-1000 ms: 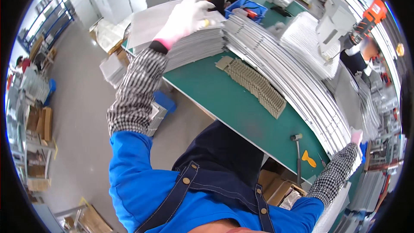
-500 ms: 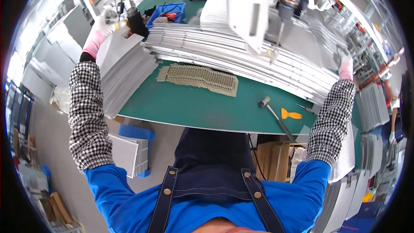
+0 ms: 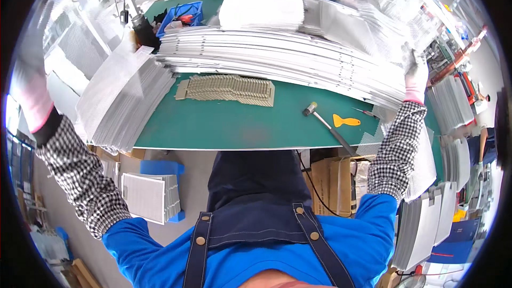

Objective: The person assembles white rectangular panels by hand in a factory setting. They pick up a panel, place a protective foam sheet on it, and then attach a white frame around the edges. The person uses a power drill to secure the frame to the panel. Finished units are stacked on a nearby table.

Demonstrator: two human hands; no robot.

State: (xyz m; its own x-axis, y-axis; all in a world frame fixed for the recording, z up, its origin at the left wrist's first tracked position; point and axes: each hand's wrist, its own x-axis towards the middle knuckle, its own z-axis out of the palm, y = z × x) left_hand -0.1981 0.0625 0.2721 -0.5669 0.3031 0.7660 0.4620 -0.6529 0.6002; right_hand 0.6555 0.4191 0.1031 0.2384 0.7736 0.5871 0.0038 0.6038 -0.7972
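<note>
wide reach, i'd go slow
left hand (image 3: 31, 77) by left stack (image 3: 120, 98), right hand (image 3: 416, 72) by right sheets (image 3: 373, 29); can't tell fingers

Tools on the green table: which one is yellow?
The flat scraper, lying between the hammer and the thin pointed tool. It alone is yellow, with a broad blade; the hammer has a dark handle.

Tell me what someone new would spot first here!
Probably the long stack of thin, silvery-white strips, which sweeps across the green tabletop. In front of its left half, a tan row of ridged pieces stands out against the green. Then the flat, bright-yellow scraper might catch the eye, lying on the right beside a dark-handled mallet.
</note>
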